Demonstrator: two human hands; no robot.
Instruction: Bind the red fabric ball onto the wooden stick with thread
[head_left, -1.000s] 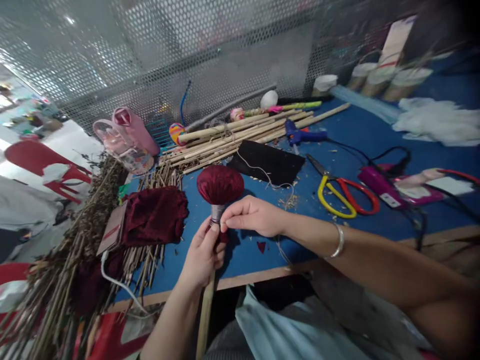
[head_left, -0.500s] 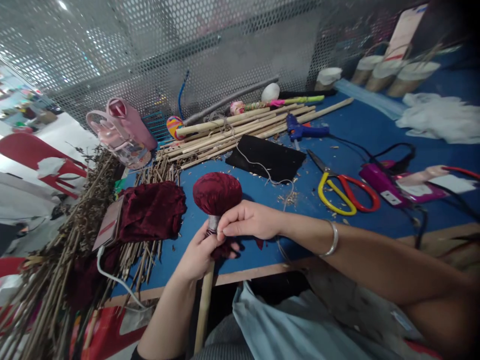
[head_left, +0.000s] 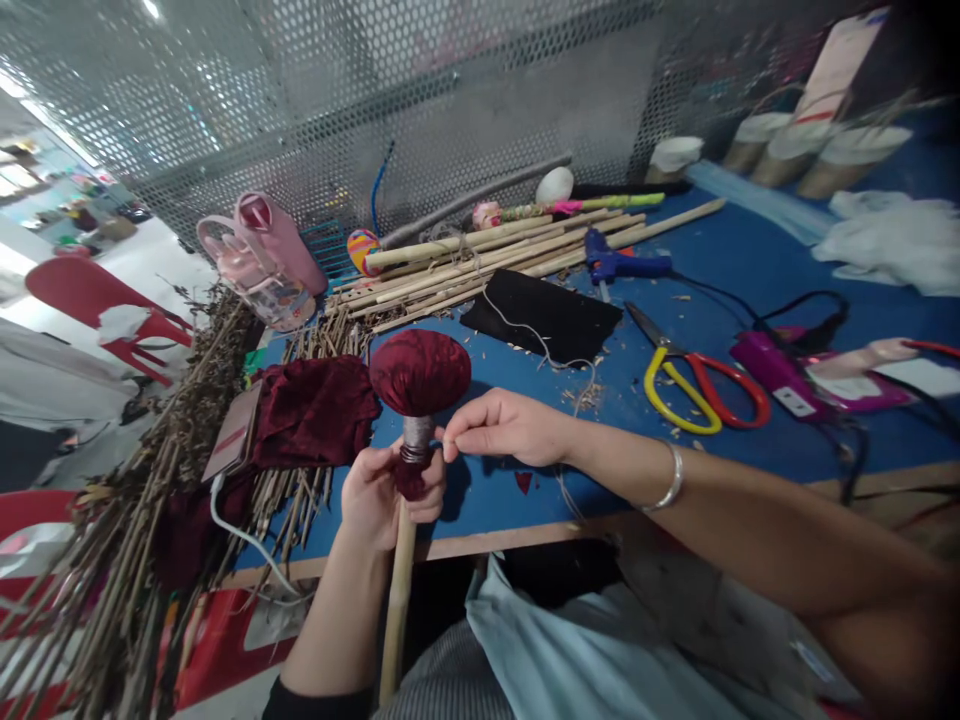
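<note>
My left hand (head_left: 390,490) is wrapped round the neck of a stick with a padded, dark red cloth head (head_left: 420,372). Grey string (head_left: 417,436) is wound in several turns round the neck, above a gathered cloth end. Below my fingers the bare wooden shaft (head_left: 399,590) slants down towards my lap. Just right of the neck, my right hand (head_left: 506,428) is closed in a pinch on the string, its fingertips close to the windings. More of that thin string lies in a loose line across a black cloth (head_left: 551,318) and down the blue table.
Yellow-and-red-handled scissors (head_left: 694,385) lie right of my hands, a blue glue gun (head_left: 619,260) behind. Peeled sticks (head_left: 480,245) lie at the back. Folded dark red cloth (head_left: 315,410), a phone (head_left: 234,430) and dry stalks (head_left: 161,480) are left; purple devices (head_left: 780,375) right.
My right hand has pulled slightly away from the neck, to the right. My left hand has turned the stick, showing more grey windings. The view has shifted a little.
</note>
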